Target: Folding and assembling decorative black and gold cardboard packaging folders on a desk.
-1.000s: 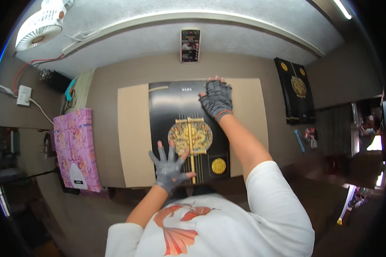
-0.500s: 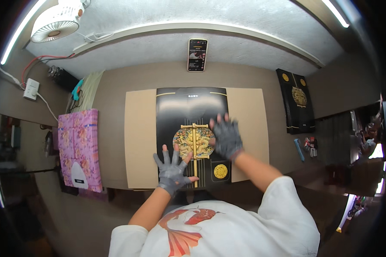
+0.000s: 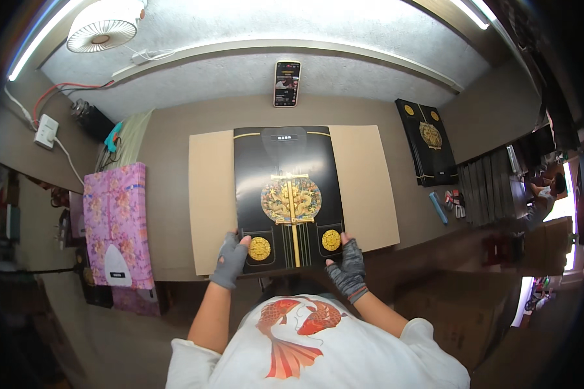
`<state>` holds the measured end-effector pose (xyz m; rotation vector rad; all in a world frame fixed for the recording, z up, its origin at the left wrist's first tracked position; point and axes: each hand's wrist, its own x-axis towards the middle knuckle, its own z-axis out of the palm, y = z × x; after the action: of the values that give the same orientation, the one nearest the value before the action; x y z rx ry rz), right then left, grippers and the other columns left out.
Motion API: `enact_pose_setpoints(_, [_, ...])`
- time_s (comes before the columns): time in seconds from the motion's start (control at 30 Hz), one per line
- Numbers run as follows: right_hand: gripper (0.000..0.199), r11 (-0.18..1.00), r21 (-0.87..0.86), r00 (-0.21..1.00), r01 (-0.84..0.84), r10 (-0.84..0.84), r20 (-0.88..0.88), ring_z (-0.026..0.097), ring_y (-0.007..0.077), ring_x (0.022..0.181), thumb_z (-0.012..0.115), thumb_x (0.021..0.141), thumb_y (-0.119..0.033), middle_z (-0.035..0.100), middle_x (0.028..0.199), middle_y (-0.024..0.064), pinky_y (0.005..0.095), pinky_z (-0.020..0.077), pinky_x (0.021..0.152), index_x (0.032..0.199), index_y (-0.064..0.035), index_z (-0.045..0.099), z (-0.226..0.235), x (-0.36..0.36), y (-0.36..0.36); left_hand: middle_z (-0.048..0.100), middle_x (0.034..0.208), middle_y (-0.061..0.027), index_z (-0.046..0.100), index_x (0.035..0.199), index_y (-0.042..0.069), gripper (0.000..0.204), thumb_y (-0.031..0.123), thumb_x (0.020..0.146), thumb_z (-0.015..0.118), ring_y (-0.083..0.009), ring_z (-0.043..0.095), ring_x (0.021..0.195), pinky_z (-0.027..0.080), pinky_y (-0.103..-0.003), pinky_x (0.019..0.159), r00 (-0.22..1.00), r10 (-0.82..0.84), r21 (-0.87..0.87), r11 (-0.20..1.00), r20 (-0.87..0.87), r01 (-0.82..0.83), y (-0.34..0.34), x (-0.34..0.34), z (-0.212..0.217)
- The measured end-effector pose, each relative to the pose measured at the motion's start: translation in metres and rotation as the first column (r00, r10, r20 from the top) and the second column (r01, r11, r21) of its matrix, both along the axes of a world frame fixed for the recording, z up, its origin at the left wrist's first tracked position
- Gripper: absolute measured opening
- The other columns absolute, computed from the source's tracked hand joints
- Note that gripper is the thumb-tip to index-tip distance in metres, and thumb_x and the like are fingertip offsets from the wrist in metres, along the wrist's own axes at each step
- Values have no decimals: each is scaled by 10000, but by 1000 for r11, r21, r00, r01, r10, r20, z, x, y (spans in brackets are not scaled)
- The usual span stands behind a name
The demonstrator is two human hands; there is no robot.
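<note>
Brown and wide, the work surface (image 3: pixel 169 194) fills the middle of the view, with a grey wall behind it and a white round fan (image 3: pixel 100 32) above on the left. On the surface lies a flat beige cardboard sheet (image 3: pixel 211 194), and on top of this sheet lies the large flat black package with a golden dragon emblem (image 3: pixel 289 188), its long side going away from the person.

Half a second ago the right hand was pressing on the emblem and the left hand lay spread open at the near edge. Now both hands have come back to the near corners of the package. I judge that the pressing is finished and the package is taken by its edge.

The left hand (image 3: pixel 229 261), in a grey fingerless glove, has its fingers curled narrow on the near left corner. The right hand (image 3: pixel 348 269), in a similar dark glove, holds the near right corner in the same way.

On the left stands a pink flowered bag with a white label (image 3: pixel 115 223). On the right lies a stack of similar black packages with golden round marks (image 3: pixel 428 142). Against the wall leans a dark smartphone with a lit screen (image 3: pixel 287 83). Some small blue and red items (image 3: pixel 449 204) lie near the right stack.
</note>
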<state>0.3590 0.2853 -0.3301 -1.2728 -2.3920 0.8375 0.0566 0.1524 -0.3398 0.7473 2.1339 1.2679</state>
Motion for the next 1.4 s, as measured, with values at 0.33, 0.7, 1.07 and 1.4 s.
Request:
enact_pose_setpoints(0.33, [181, 142, -987, 438, -79, -884, -162, 655, 205, 681, 698, 925, -243, 680, 834, 34, 325, 522, 528, 1036, -111, 642, 20, 48, 48, 698, 1082, -143, 597, 1197, -42, 407, 292, 964, 590, -204, 698, 944, 575, -337, 842, 430, -214, 62, 938, 877, 340, 88, 87, 8])
enact_pose_setpoints(0.7, [192, 332, -876, 113, 351, -943, -312, 437, 49, 555, 724, 912, -312, 514, 858, -86, 163, 380, 428, 981, -235, 563, 25, 163, 281, 658, 1051, -120, 519, 1325, -2, 466, 290, 970, 599, -153, 640, 906, 534, -302, 803, 776, -436, 83, 889, 455, 450, 160, 105, 36])
enact_pose_setpoints(1.07, [382, 175, -799, 64, 575, -983, -169, 517, 130, 557, 731, 892, -348, 621, 877, 5, 251, 389, 431, 1181, -164, 561, -27, 227, 430, 564, 1275, -188, 585, 1261, 34, 581, 265, 762, 775, -339, 543, 1164, 467, -418, 956, 932, -17, -352, 928, -362, -119, 40, -5, 39])
enact_pose_setpoints(1.4, [588, 908, 342, 953, -241, 288, -93, 617, 317, 1048, 605, 836, -68, 634, 1150, 141, 413, 492, 941, 1401, -207, 514, 42, -59, 367, -77, 1594, -334, -107, 1578, 176, 1469, 657, 562, 839, -585, -49, 1443, 188, -681, 1127, 988, 95, -896, 417, -125, -153, 89, -75, 51])
